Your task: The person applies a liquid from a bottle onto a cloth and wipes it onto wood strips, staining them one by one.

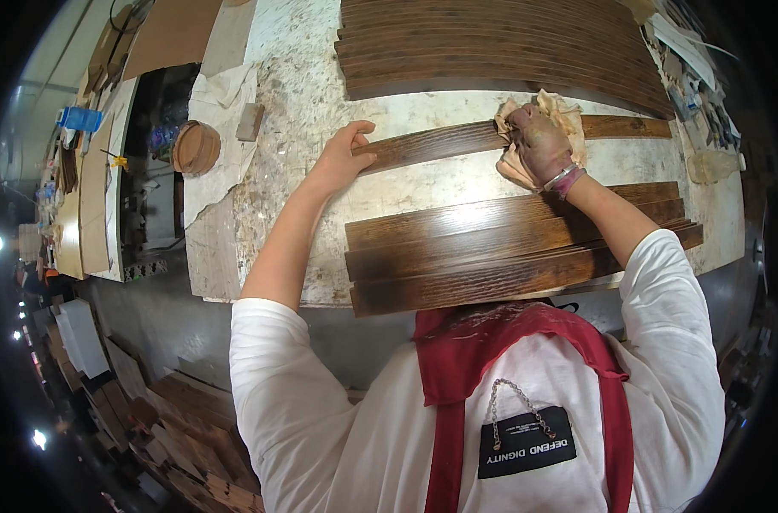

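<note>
A narrow dark-brown wooden strip [440, 145] lies crosswise on the pale, stained worktable [299, 94]. At its left end is my left hand [344, 158], thumb on the near edge and fingers at the far edge, gripping it. Farther right, my right hand [539, 145] is closed on a crumpled, stained tan cloth [515, 167] and presses it onto the strip. The right hand looks stained or thinly gloved, with a pinkish band and a bracelet at the wrist. The cloth covers part of the strip.
Many dark strips [492, 47] lie side by side at the back. More brown strips [474, 244] are stacked along the near edge. On the left are a round brown container [197, 147] and a small block [250, 122]. A translucent bottle [714, 166] lies at the right edge.
</note>
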Tool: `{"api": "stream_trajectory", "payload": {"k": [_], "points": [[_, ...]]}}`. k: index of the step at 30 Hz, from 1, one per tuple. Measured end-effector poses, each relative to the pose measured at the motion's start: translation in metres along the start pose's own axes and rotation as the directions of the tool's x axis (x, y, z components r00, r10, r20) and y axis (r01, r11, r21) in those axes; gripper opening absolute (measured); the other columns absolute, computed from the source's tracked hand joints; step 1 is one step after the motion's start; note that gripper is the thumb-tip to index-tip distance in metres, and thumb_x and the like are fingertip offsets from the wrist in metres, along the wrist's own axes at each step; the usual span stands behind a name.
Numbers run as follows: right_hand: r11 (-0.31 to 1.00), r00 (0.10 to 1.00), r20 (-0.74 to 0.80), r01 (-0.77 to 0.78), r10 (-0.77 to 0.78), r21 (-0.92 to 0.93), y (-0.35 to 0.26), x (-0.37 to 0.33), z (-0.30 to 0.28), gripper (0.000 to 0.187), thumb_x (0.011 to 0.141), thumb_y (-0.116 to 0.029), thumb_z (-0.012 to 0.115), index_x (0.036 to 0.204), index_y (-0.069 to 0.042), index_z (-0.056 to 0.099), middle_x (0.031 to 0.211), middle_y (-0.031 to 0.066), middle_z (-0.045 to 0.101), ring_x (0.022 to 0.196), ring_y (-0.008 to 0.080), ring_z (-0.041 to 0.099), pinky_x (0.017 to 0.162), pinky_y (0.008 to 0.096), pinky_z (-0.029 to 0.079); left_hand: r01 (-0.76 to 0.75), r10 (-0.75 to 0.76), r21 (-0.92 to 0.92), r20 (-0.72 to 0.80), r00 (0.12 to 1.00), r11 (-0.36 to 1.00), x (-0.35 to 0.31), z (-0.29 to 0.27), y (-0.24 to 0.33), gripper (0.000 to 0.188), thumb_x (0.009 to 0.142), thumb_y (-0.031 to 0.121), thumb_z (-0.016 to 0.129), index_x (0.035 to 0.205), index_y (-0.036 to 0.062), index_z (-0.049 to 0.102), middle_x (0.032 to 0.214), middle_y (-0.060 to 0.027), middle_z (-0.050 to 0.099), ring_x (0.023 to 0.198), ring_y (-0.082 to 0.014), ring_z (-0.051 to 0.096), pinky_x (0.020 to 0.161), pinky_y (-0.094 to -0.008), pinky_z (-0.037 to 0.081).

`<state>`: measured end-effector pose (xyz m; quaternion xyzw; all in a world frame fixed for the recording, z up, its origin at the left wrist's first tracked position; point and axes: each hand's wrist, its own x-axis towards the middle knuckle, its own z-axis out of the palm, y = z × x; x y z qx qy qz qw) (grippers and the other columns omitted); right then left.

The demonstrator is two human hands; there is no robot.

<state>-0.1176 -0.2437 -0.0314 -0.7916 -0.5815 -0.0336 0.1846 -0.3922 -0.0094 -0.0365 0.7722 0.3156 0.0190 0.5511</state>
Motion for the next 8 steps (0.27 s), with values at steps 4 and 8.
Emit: {"api": "stream_trajectory", "payload": {"k": [4, 8], "points": [[1.0, 1.0, -0.015, 0.023, -0.023, 0.012, 0.0038, -0.0011, 0.0027, 0.015, 0.083, -0.008, 0.054, 0.097, -0.01, 0.059, 0.09, 0.013, 0.06, 0.085, 0.0346, 0.06, 0.071, 0.043, 0.047, 0.042, -0.042, -0.093, 0.011, 0.999, 0.995, -0.0038, -0.0029, 0.0043, 0.047, 0.081, -0.001, 0.064, 0.125, 0.0072, 0.052, 0.095, 0.0014, 0.052, 0.092, -0.0092, 0.049, 0.081, -0.0238, 0.042], [0.999, 0.999, 0.021, 0.034, -0.034, 0.012, 0.0052, -0.0002, -0.0002, 0.024, 0.082, -0.002, 0.056, 0.105, -0.007, 0.058, 0.097, 0.0141, 0.061, 0.089, 0.0355, 0.06, 0.075, 0.0429, 0.047, -0.019, 0.019, -0.021, 0.012, 1.0, 1.0, -0.0011, -0.0027, -0.0012, 0.048, 0.08, 0.001, 0.065, 0.125, 0.0083, 0.052, 0.097, 0.0009, 0.052, 0.097, -0.0098, 0.049, 0.085, -0.0239, 0.042]]}}
